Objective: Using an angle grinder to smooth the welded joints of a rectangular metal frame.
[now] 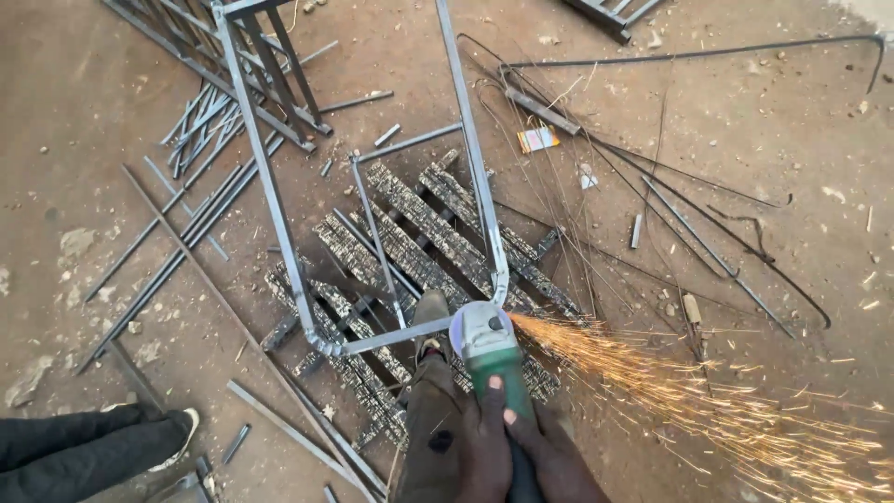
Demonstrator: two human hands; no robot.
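While my left hand (480, 438) and right hand (549, 452) both clamp shut around the green angle grinder (492, 349), its disc meets the steel frame (279, 205) corner, throwing sparks (708, 401) rightward over the dirt floor (792, 140).

Grinder (491, 349): matt green plastic body, dull grey metal guard, gripped by both hands (507, 447). Frame (279, 196), at 11 o'clock from it: bare grey steel tube, smooth with a faint sheen. Pallet (419, 270) beneath: rough, weathered wood, speckled dark. Rods (200, 210) at 10 o'clock: dark, dull metal. Wire (694, 219) at 2 o'clock: thin, dark, matt. Ground (74, 84): rough, dusty brown earth.
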